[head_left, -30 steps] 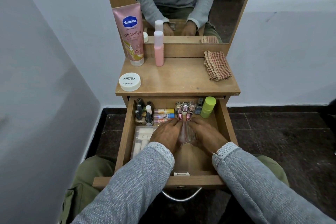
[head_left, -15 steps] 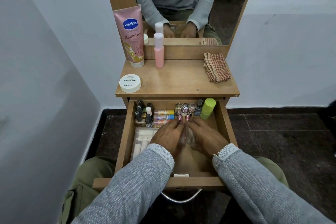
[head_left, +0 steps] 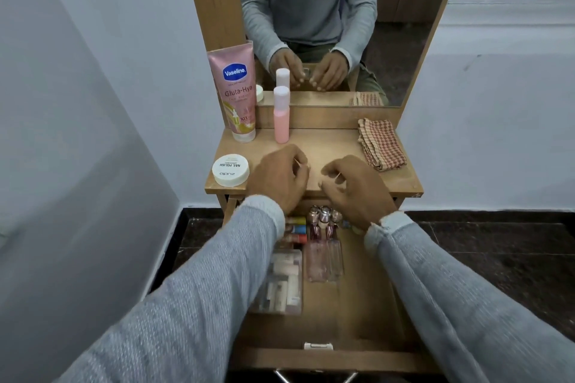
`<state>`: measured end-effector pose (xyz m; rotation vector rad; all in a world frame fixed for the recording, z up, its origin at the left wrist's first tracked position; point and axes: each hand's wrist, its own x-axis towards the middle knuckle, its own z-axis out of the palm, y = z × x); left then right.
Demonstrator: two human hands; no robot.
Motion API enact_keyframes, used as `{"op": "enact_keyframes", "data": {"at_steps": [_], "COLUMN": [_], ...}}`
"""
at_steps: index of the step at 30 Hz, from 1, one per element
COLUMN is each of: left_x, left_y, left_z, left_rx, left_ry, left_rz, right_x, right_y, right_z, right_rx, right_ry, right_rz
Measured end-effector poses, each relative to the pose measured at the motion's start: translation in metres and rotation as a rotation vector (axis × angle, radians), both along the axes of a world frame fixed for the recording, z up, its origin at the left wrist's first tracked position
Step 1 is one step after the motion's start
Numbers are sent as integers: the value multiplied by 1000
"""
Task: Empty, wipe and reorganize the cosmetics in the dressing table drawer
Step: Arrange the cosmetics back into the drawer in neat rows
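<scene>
1. I'm looking at pale blue-white walls [head_left: 93, 102] either side, meeting in a corner on the left.
2. Dark stone-tiled floor [head_left: 497, 258], dark skirting.
3. Small wooden table [head_left: 401, 183] with a tall wood-framed mirror [head_left: 404, 25].

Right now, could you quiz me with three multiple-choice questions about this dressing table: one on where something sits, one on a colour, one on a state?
1. Where does the checked red-and-beige cloth lie?
A. in the drawer
B. on the tabletop's right side
C. on the floor

2. What colour is the body of the slim white-capped bottle?
A. pink
B. green
C. blue

3. How is the wooden drawer?
A. shut
B. taken out
C. pulled open

Answers: 1 B, it rests folded near the mirror. 2 A, it is pink below the cap. 3 C, its cosmetics lie in plain view.
</scene>
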<state>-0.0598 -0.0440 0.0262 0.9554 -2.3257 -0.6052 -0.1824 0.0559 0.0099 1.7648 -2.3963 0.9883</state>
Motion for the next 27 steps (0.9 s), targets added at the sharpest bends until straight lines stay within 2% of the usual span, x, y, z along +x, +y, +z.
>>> {"op": "enact_keyframes", "data": {"at_steps": [7,12,17,20,23,27], "left_x": [-26,-41,-50,-47,-38,-12], "left_y": [-54,-68,-78,-78,-68,-42], "left_z": [13,10,6,5,8,16], "left_rx": [217,251,206,205,224,403], "left_ry": [99,73,35,57,98,94], "left_rz": [311,316,354,309,152,-254], "right_x": [-23,-25,-22,-22,-23,-23], "right_y": [-48,-56,-55,-54,-52,-37], "right_z": [-7,-12,-13,-14,-9,9], "right_rx": [46,63,57,56,-32,-167], "right_ry": [-118,-83,-70,-85,-304,-868], "right_rz": [-126,-194,-216,-211,-178,-109]}}
